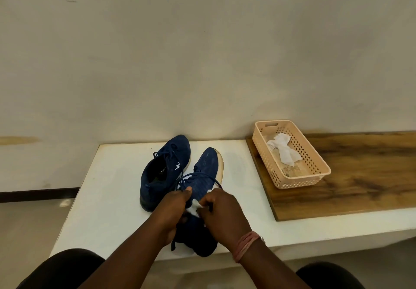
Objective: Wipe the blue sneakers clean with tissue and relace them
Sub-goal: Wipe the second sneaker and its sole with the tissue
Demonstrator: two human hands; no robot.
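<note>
Two blue sneakers lie on a white bench [108, 198]. The left sneaker [162, 171] stands laced, toe toward the wall. The right sneaker [206, 176] is tipped on its side, its pale sole facing right. My left hand [174, 210] grips this sneaker at the collar, thumb on top near the blue lace [180, 181]. My right hand [221, 212] pinches a crumpled white tissue [194, 207] against the sneaker's upper. The heel end is hidden under my hands.
A peach plastic basket [315, 177] holding used white tissue [282, 150] sits on a wooden board [360, 176] at the right. A plain wall rises right behind the bench. My knees show at the bottom edge.
</note>
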